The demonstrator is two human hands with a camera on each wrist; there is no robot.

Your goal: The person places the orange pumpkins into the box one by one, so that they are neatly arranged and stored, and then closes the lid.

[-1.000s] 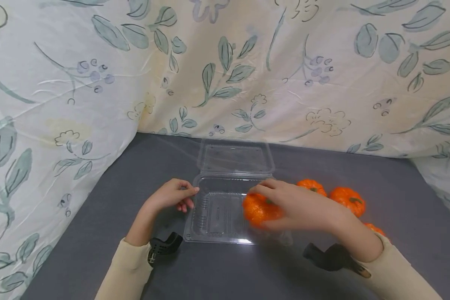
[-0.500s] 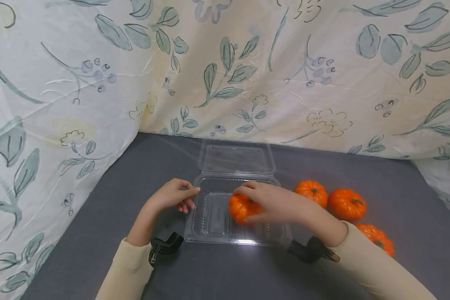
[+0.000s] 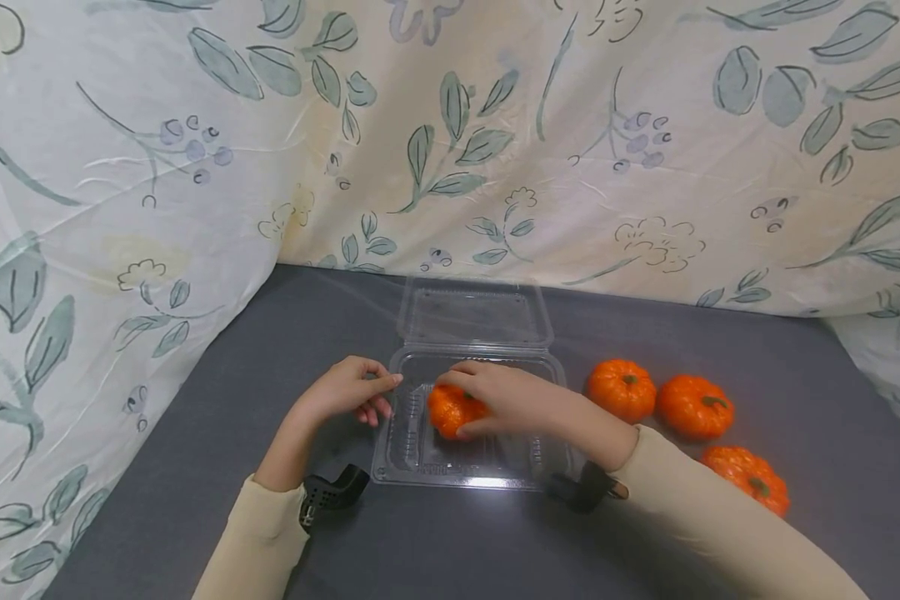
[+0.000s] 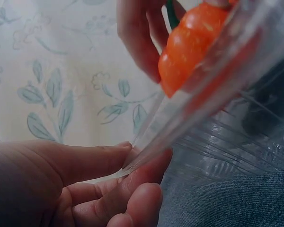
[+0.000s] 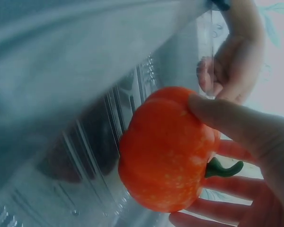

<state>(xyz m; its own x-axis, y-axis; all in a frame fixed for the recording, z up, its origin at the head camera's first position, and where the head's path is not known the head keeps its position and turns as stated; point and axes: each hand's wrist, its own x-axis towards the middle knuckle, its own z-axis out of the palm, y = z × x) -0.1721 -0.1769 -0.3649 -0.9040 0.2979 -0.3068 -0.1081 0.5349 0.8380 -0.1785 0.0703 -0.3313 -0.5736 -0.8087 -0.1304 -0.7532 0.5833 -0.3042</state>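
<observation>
A small orange pumpkin (image 3: pixel 448 412) with a green stem is held in my right hand (image 3: pixel 506 398), thumb on one side and fingers on the other. In the right wrist view the pumpkin (image 5: pixel 165 151) hangs over the ribbed floor of a clear plastic container (image 3: pixel 487 482); whether it touches the floor I cannot tell. The container's clear lid (image 3: pixel 476 317) lies folded open behind it. At the container's left edge is my left hand (image 3: pixel 345 390). The left wrist view shows its thumb and index finger pinching the rim (image 4: pixel 137 161).
Right of the container, two orange pumpkins (image 3: pixel 621 390) (image 3: pixel 695 408) sit side by side. A third pumpkin (image 3: pixel 746 479) lies nearer, close to my right sleeve. Floral cloth (image 3: pixel 450 150) rises behind and left of the dark grey tabletop (image 3: pixel 450 542).
My right hand has carried the pumpkin leftward over the container, from its right side to left of its middle. The left hand stays at the left rim.
</observation>
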